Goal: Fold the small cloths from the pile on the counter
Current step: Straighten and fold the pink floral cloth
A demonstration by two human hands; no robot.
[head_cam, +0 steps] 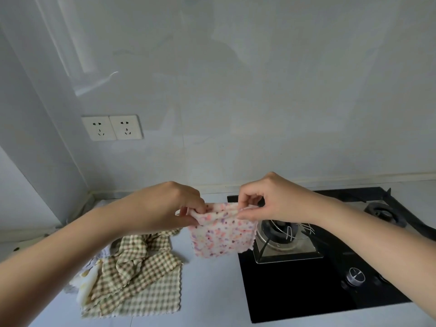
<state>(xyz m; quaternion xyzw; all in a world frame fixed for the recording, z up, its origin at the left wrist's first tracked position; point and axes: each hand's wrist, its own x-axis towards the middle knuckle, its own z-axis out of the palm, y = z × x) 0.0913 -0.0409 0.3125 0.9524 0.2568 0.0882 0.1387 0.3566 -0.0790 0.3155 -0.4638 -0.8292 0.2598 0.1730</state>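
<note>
A small white cloth with pink and purple speckles [223, 234] hangs in the air above the counter, doubled over along its top edge. My left hand [171, 206] pinches its top left corner and my right hand [266, 199] pinches its top right corner. Below and to the left, a pile of green-and-beige checked cloths [139, 274] lies crumpled on the pale counter [207, 293], with a yellowish-white cloth [86, 282] sticking out at its left edge.
A black glass gas hob [295, 284] fills the counter's right side, with a burner and metal pan support [283, 234] just behind the hanging cloth and a control knob [355, 276] nearer me. Two wall sockets [112, 127] sit on the backsplash at left.
</note>
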